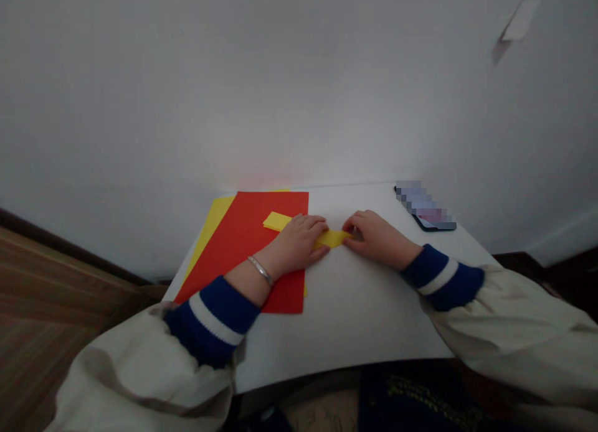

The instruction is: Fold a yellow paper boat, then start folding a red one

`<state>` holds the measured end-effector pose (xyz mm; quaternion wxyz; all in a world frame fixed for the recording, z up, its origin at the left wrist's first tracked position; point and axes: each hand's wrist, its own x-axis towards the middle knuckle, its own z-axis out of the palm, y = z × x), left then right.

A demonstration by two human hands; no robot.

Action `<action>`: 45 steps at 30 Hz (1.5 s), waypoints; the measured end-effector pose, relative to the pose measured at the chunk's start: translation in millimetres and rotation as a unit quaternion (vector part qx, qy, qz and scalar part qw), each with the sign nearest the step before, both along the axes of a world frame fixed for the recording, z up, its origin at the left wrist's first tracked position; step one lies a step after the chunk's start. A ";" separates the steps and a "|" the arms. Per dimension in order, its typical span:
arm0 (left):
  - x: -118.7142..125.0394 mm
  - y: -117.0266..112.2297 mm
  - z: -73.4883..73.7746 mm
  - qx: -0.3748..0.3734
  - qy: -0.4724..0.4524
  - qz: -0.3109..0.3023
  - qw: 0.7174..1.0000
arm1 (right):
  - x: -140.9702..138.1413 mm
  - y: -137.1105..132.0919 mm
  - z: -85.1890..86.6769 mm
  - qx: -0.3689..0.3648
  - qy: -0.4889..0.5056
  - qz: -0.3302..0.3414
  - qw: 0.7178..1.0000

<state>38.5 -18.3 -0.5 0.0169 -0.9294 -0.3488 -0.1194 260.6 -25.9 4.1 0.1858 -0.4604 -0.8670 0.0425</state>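
Note:
Between my two hands is a narrow strip of yellow paper (333, 238), lying low over the white table. My left hand (301, 239) has its fingers closed on the strip's left end and hides part of it. At the other end, my right hand (369, 234) pinches the strip between thumb and fingers. A small folded yellow paper (277, 221) lies just behind my left hand, on a large red sheet (266, 251). My left wrist and forearm rest over that red sheet.
Yellow sheets (205, 233) stick out from under the red one at the left. A phone (425, 208) lies at the back right of the white table (355, 320). The wall (299, 96) stands right behind the table. Wooden furniture (56, 307) is at the left.

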 end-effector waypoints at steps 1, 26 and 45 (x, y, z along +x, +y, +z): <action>0.7 0.1 -0.6 -0.005 -0.004 -0.003 1.000 | -0.4 0.2 -0.1 -0.001 0.003 -0.001 1.000; 3.9 0.0 3.6 0.054 -0.005 -0.085 0.995 | -2.3 5.0 -6.4 -0.043 0.051 0.059 0.996; -3.8 9.3 2.3 0.030 -0.422 0.140 0.895 | 3.4 1.1 2.6 -0.036 0.132 -0.022 0.990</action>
